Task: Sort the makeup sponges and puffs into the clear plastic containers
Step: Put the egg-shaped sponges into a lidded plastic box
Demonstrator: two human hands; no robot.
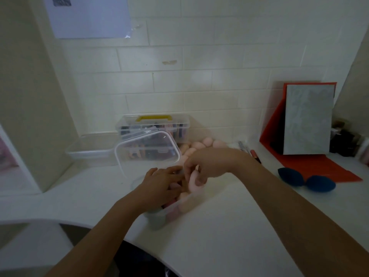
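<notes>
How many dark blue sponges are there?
2. The left blue sponge and right blue sponge lie side by side on the counter, by the red folder. No others show.

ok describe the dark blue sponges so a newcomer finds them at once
At the right end of the white counter a red folder stands against the wall. Just in front of its flat red flap lie two dark blue sponges, side by side. They are the only blue ones; the loose sponges heaped by the wall are pale pink.
</notes>
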